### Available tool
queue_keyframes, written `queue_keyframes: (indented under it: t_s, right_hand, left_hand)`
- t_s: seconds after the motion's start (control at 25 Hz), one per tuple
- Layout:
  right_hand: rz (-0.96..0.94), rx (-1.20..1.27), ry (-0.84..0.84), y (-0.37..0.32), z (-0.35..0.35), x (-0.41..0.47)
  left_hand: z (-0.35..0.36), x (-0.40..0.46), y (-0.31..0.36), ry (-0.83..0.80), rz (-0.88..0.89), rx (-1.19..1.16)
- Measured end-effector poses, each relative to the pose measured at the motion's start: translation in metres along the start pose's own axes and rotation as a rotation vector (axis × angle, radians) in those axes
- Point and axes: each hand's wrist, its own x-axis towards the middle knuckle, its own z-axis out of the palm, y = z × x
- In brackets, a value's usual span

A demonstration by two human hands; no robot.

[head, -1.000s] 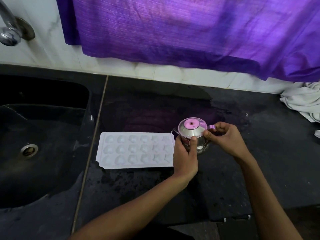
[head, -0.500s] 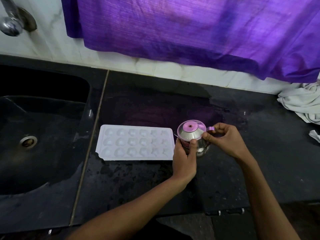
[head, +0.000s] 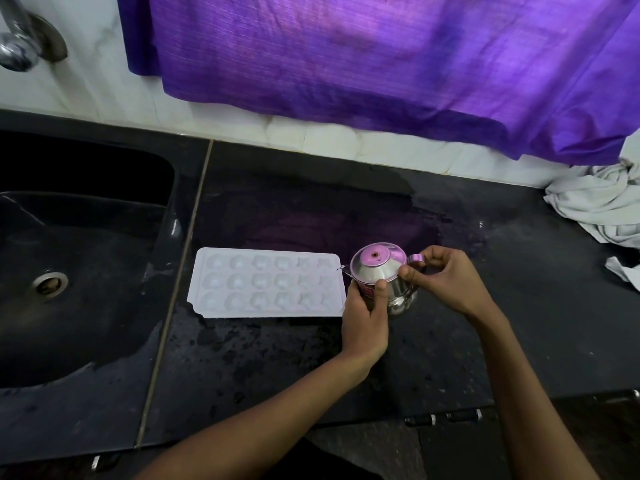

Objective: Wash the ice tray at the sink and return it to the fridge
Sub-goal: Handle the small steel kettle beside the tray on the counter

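A white ice tray lies flat on the wet black counter, just right of the sink. Touching its right end stands a small shiny steel pot with a domed lid and a side handle. My left hand grips the pot's body from the near side, thumb up against the lid's rim. My right hand pinches the pot at its handle on the right. Neither hand touches the tray.
The black sink with its drain fills the left side, and a steel tap juts from the tiled wall above it. A purple curtain hangs at the back. A crumpled white cloth lies at the far right.
Both hands stay on the steel pot and the tray stays put. Only the camera has shifted slightly, so everything sits a little differently in view.
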Motion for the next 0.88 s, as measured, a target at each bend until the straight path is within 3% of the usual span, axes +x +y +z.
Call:
queue_keyframes:
  t_s: [0.48, 0.88]
  right_hand:
    - [-0.013, 0.016, -0.007, -0.004, -0.003, -0.004]
    - [-0.017, 0.287, 0.042, 0.003, 0.0, -0.014]
  left_hand:
    - [0.0, -0.003, 0.001, 0.001, 0.019, -0.006]
    - [0.002, -0.006, 0.002, 0.039, 0.163, -0.018]
